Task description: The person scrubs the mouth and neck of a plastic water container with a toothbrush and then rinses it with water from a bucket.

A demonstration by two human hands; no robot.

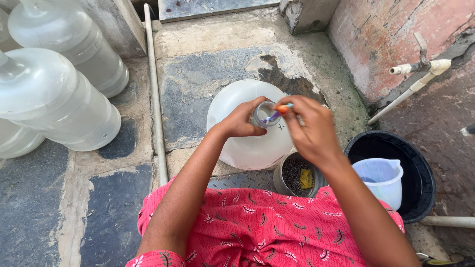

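Translucent water jug: left hand grips its neck, right hand pinches a small brush at the mouth; steel bowl below.

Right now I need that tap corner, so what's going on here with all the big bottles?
A person crouches over a large clear water jug standing upright on the stone floor. Their left hand grips the jug's neck, and their right hand works a small brush into its mouth. A metal bowl of dark grit and a black tub holding a plastic measuring jug sit close by. Other jugs lie at the left.
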